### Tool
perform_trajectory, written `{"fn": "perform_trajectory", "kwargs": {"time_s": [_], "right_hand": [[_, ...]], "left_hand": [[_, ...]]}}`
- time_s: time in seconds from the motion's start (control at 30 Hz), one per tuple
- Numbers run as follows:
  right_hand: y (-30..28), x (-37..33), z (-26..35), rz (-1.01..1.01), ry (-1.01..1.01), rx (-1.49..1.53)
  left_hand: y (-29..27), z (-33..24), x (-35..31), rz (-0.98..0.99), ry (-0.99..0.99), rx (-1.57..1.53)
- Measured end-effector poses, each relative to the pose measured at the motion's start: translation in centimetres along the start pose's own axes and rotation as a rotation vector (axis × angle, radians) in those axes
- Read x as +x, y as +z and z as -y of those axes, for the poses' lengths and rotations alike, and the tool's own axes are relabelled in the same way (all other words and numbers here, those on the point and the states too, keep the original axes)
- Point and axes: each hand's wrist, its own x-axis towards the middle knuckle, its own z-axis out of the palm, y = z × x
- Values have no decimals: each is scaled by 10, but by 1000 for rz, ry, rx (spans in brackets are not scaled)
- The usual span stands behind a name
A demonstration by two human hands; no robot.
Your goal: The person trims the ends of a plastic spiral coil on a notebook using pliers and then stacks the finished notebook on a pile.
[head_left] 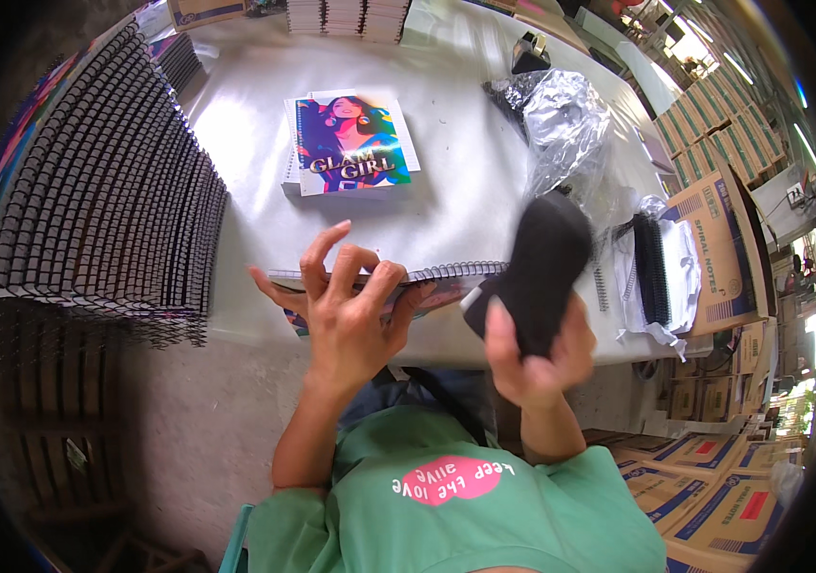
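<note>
Near the table's front edge, a spiral notebook with a colourful cover stands tilted, its wire coil along the upper edge. My left hand holds it by the coil edge, thumb on the near side, other fingers bent and partly spread. In my right hand is a black hand tool with a rounded end, raised just right of the notebook and blurred by motion. Its working end cannot be made out. Beyond the hands lies a small pile of unbound sheets with a bright illustrated cover on top.
A tall stack of spiral notebooks stands at the left. Crumpled clear plastic and a black tape dispenser lie at the back right. Black wire coils rest beside an open carton. Several cartons fill the lower right.
</note>
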Motion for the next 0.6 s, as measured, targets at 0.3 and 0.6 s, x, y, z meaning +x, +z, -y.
{"fn": "perform_trajectory", "kwargs": {"time_s": [0.3, 0.6], "right_hand": [[-4, -44, -17, 287, 320, 109], [-23, 64, -62, 565, 244, 911]], "left_hand": [[3, 11, 3, -32, 10, -117], [-21, 21, -13, 67, 151, 29]]}}
